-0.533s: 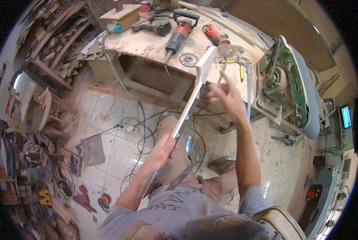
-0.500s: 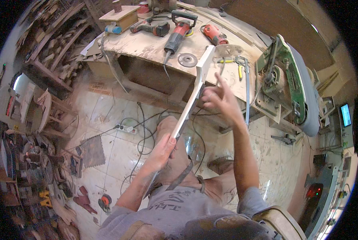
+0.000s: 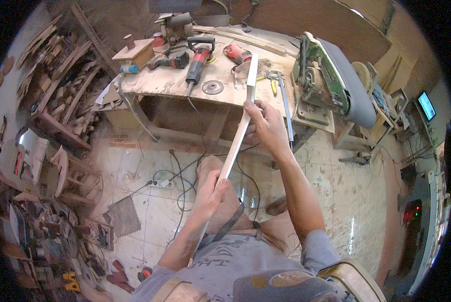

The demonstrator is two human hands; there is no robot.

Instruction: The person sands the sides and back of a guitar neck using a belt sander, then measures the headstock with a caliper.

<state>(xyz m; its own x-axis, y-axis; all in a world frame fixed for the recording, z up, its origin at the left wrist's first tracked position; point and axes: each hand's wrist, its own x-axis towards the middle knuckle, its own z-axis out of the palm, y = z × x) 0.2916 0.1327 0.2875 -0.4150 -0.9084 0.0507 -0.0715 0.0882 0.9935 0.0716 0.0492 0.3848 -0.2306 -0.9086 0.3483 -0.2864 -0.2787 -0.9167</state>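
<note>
A long, narrow piece of pale wood (image 3: 235,146) slants up and away in front of me, bent near its far end. My left hand (image 3: 211,194) is closed around its lower part, the thumb lying along the edge. Farther up, just below the bend, my right hand (image 3: 265,126) grips the same piece with its thumb on top and fingers beneath. The wood's far end overlaps the front of a dusty workbench (image 3: 150,84) in view; whether it touches cannot be told. My left forearm partly hides the near end.
On the bench lie a cordless drill (image 3: 169,61), a red and black power tool (image 3: 200,63), a second red tool (image 3: 237,52) and a round disc (image 3: 213,87). A bar clamp (image 3: 284,103) lies near a green belt sander (image 3: 316,75). Cables and a power strip (image 3: 160,184) cross the tiled floor.
My right hand, raised off the wood and blurred before, has come down and taken hold of it. The wood has turned slightly, and my view has shifted to the right.
</note>
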